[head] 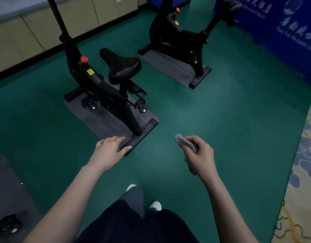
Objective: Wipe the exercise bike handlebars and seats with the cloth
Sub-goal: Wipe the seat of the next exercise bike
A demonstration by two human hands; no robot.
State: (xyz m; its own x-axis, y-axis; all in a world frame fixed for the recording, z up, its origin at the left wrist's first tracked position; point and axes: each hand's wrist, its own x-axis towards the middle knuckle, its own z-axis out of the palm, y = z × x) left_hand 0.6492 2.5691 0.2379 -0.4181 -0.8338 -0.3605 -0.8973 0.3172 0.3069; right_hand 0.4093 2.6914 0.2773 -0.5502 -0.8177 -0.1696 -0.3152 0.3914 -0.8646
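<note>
A black exercise bike stands on a grey mat ahead and to the left; its black seat faces me, and its handlebars lie outside the frame. A second black bike stands further back on the right, its seat blurred at the top edge. My right hand grips a bunched grey cloth in the air, well short of the near seat. My left hand hangs open with fingers stretched forward, above the near bike's rear foot, touching nothing.
Green floor spreads between the bikes. Beige cabinets line the left wall, a blue banner the right. A patterned yellow rug lies at right. Part of another machine and its grey mat sits at lower left.
</note>
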